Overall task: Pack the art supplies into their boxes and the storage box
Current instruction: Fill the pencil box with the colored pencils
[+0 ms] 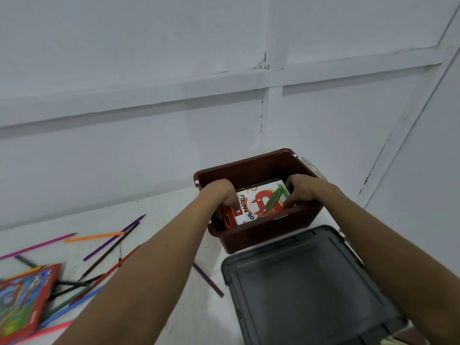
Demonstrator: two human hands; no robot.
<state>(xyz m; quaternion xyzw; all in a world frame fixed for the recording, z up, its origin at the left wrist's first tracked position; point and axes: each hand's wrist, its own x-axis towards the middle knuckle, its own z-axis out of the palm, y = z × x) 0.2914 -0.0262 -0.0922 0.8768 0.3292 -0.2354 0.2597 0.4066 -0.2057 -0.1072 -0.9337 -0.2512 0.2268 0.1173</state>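
Both arms outstretched; left hand [221, 192], right hand [302, 189] fingers curled downward.

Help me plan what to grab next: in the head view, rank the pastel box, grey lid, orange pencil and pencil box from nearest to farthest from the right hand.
From the right hand:
1. Pastel box, under its fingers, inside the brown box.
2. Grey lid, just below on the table.
3. Orange pencil, across to the left.
4. Pencil box, far lower left.
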